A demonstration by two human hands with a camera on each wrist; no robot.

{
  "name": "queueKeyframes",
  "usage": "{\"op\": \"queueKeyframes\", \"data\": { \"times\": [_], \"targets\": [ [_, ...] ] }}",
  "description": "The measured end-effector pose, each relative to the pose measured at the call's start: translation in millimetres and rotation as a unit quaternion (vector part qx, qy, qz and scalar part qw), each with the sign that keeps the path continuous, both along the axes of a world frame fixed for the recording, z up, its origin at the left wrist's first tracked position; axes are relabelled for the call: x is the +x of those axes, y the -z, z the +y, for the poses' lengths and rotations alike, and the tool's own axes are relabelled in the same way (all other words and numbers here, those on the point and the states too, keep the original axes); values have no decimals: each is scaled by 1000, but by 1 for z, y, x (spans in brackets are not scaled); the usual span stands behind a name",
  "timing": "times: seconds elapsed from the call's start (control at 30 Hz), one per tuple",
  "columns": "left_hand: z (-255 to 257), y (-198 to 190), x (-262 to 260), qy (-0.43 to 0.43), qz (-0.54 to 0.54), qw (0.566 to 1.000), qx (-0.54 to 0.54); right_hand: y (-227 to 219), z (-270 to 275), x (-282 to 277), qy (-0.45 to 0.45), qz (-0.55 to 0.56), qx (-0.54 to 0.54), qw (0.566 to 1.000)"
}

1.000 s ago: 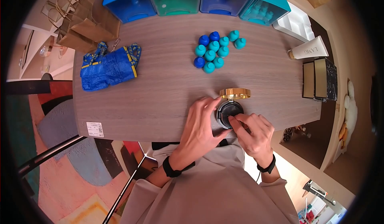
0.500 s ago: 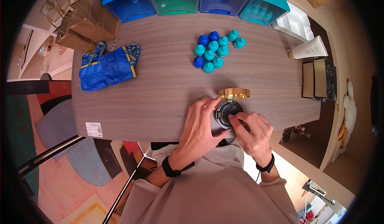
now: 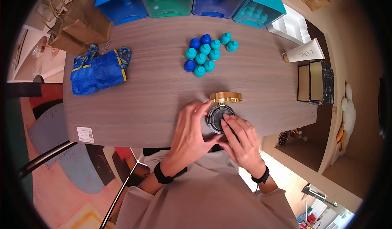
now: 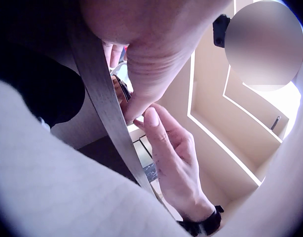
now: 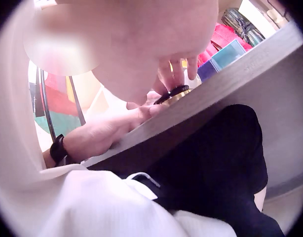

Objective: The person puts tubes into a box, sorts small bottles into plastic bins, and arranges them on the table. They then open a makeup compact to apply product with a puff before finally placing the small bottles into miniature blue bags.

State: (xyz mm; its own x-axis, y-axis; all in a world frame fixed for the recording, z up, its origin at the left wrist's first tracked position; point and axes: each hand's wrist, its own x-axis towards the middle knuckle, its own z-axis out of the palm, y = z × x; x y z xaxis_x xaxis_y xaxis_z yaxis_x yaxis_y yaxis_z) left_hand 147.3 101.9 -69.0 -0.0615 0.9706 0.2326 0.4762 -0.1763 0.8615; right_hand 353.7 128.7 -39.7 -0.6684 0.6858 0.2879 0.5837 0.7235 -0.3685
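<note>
A round cushion compact [image 3: 216, 125] with a black inside stands open near the table's front edge, its gold lid [image 3: 226, 97] raised at the back. My left hand [image 3: 191, 125] holds the compact from the left, fingers along its side and thumb near the front rim. Over the right part of the black inside lie the extended fingers of my right hand [image 3: 241, 141], touching it. In the right wrist view the compact's dark rim [image 5: 178, 92] shows beneath the right fingers. The left wrist view mostly hides the compact behind the left hand [image 4: 156, 54].
Several teal bottles [image 3: 205, 49] and dark blue bottles [image 3: 189, 66] are grouped mid-table. Coloured bins [image 3: 167, 0] line the back. A blue bag [image 3: 99, 74] and paper bags [image 3: 83, 24] are at left; a white tube [image 3: 305, 51], a tray [image 3: 290, 26] and a black box [image 3: 322, 82] at right.
My right fingers have gone from a bunched pinch over the compact's inside to lying extended on it. The left hand keeps its hold. The head view has shifted, moving everything left in it.
</note>
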Motion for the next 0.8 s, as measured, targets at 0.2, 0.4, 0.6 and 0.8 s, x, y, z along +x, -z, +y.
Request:
{"op": "queueKeyframes", "data": {
  "times": [0.2,0.4,0.6,0.8],
  "targets": [
    [0,-3,-1,-2,11,1000,-3,7,-2,8,-31,-45,-29,998],
    [-1,-1,0,-3,4,1000,-2,8,2,0,-7,28,-85,996],
    [-2,0,-1,9,13,1000,-26,11,2,6,12,73,-133,988],
    [1,-3,-2,13,78,997,4,12,4,9,17,92,-127,988]
  ]
}}
